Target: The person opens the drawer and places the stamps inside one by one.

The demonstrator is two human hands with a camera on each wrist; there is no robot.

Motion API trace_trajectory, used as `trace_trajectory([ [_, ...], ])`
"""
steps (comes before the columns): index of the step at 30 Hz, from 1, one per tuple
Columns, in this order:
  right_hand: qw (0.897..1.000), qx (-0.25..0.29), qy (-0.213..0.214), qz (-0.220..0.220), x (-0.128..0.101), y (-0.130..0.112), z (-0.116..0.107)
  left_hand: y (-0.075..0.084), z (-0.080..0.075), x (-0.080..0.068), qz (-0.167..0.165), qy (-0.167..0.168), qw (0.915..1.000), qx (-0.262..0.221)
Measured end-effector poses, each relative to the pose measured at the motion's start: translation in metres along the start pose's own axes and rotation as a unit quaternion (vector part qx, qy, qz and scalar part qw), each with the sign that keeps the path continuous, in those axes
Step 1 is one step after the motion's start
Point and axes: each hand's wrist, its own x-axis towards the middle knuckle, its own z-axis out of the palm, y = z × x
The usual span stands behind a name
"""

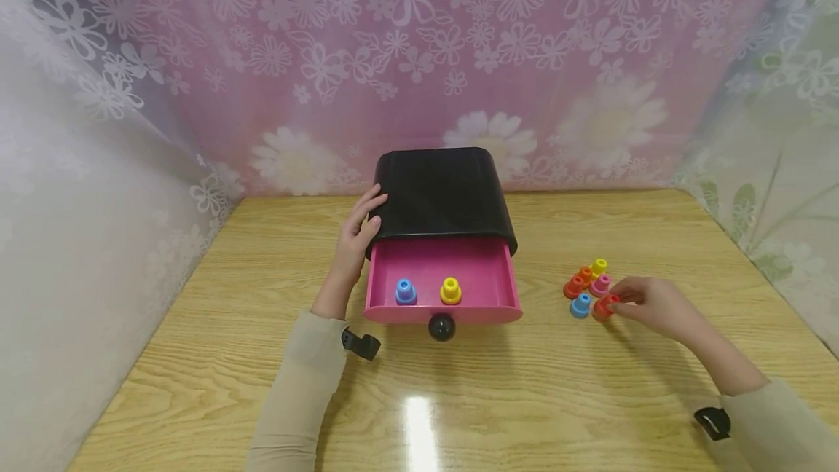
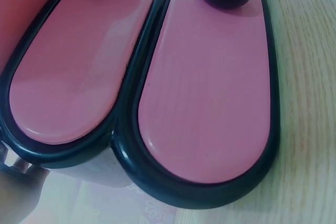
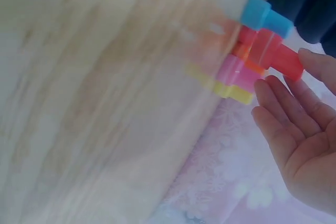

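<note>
Left hand: the left hand lies with straight, relaxed fingers flat against the left side of the glossy black plastic drawer cabinet; it grips nothing, only touches the casing.
Right hand: the right hand has its fingertips on the red plastic stacking peg, thumb and forefinger pinching it; in the right wrist view the other fingers lie loosely extended, palm showing.
Red peg: it sits on the desk at the near edge of the cluster, right at the right hand's fingertips.
Peg cluster: just left of the right hand's fingertips stand a light blue peg, a pink peg, a yellow peg and two orange-red pegs, packed together and touching.
Drawer: the pink plastic drawer is pulled out toward the person, just right of the left wrist, with its round black knob in front.
In the drawer: a blue peg and a yellow peg stand upright, apart from each other.
Desk: the light wooden desk carries everything.
</note>
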Motion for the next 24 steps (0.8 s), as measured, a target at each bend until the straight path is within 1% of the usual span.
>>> trace_trajectory([
  [3, 1.0, 0.0, 0.017, -0.007, -0.005, -0.007, -0.006, 0.002, 0.0, 0.0, -0.001, -0.001, 1.0, -0.004],
  [6, 0.999, -0.002, 0.051, -0.019, -0.008, -0.015, -0.011, 0.008, 0.002, 0.0, -0.003, -0.003, 1.0, -0.004],
  [9, 0.997, 0.019, 0.073, -0.018, -0.011, -0.022, -0.015, 0.018, 0.004, 0.0, -0.004, -0.003, 1.0, 0.0],
  [12, 0.996, 0.052, 0.079, -0.002, -0.013, -0.029, -0.017, 0.023, 0.006, -0.001, -0.005, -0.002, 1.0, 0.004],
  [15, 0.994, 0.077, 0.08, 0.021, -0.015, -0.038, -0.017, 0.015, 0.003, 0.0, -0.006, -0.003, 1.0, 0.0],
  [18, 0.991, 0.102, 0.078, 0.028, -0.015, -0.049, -0.017, 0.005, 0.0, 0.001, -0.001, -0.004, 1.0, -0.005],
  [20, 0.99, 0.115, 0.079, 0.022, -0.015, -0.057, -0.017, 0.0, -0.001, 0.001, 0.003, -0.002, 1.0, -0.004],
  [24, 0.987, 0.135, 0.085, 0.007, -0.012, -0.071, -0.017, -0.002, -0.001, 0.001, 0.004, 0.002, 1.0, 0.004],
])
